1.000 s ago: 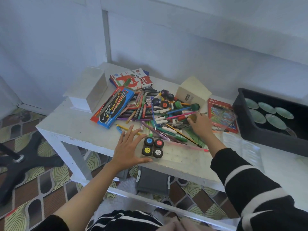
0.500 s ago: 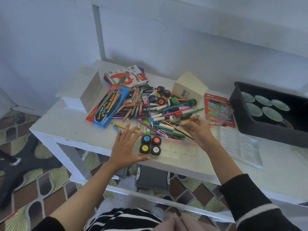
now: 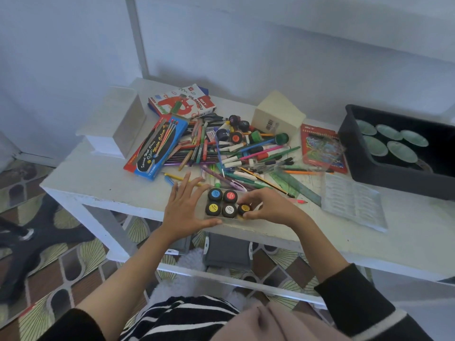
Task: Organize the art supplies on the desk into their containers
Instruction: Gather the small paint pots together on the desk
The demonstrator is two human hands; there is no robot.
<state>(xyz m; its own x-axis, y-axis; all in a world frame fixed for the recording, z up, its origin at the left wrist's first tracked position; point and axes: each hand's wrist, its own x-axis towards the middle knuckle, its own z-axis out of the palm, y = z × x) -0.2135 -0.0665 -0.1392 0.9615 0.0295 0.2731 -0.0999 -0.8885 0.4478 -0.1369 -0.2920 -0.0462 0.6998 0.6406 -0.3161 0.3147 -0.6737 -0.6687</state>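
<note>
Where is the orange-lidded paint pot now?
Head view: the right hand pinches the orange-lidded pot near the front edge of the desk, right of the white-lidded pot.

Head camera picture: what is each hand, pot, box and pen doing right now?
left hand: flat, fingers spread, thumb against the clear tray.
right hand: pinching the orange-lidded pot.
clear tray: open, four capped pots inside.
pens: loose in a heap.
watercolour box: closed, lying flat.
black bin: open-topped.
</note>
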